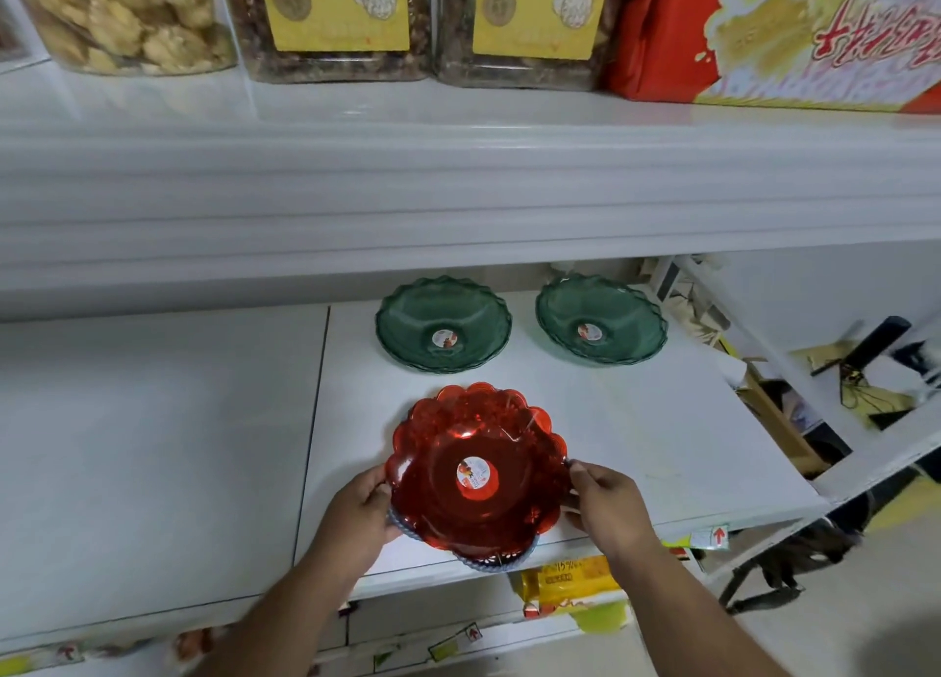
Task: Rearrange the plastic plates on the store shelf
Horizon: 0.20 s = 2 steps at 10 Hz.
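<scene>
A red scalloped plastic plate (476, 442) with a round sticker in its middle sits near the front edge of the white shelf (636, 437). A bluish plate (489, 560) peeks out from under it at the front. My left hand (359, 511) grips the red plate's left rim and my right hand (603, 503) grips its right rim. Two green plastic plates stand further back on the shelf: one (443, 320) at the centre, the other (601, 320) to its right, each looking like a small stack.
The upper shelf (458, 182) overhangs the back of the plate shelf and carries snack jars (336, 19) and a red box (774, 34). A bare white shelf panel (153, 447) lies to the left. Yellow packets (575, 579) sit below the front edge. Clutter and a frame stand at right.
</scene>
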### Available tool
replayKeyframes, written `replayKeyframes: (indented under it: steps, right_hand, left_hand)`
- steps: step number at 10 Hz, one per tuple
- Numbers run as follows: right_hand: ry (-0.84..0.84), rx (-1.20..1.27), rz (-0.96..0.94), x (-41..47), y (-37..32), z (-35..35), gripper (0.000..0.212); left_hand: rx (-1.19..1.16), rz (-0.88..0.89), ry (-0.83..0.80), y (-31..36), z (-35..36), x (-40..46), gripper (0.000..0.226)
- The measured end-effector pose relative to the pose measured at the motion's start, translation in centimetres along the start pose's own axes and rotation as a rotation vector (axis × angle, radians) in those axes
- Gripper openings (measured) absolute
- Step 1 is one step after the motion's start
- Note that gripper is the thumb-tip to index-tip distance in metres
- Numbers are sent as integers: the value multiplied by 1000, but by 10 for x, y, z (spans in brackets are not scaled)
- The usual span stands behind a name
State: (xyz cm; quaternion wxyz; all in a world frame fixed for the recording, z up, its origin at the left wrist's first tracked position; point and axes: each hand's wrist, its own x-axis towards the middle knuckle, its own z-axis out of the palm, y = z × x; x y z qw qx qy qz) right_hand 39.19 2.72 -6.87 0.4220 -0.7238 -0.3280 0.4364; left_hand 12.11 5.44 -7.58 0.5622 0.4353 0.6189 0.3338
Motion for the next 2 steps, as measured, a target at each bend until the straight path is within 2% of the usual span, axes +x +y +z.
replayKeyframes:
  steps: [1,2]
  right_hand:
    - [-38,-104,-72,-4,-2,-5,38]
    - [37,-242,-129,-10,-10,-12,33]
  left_hand:
    - [6,15,-7,-3,-2,1,35]
    - [98,73,50,-4,-12,3,27]
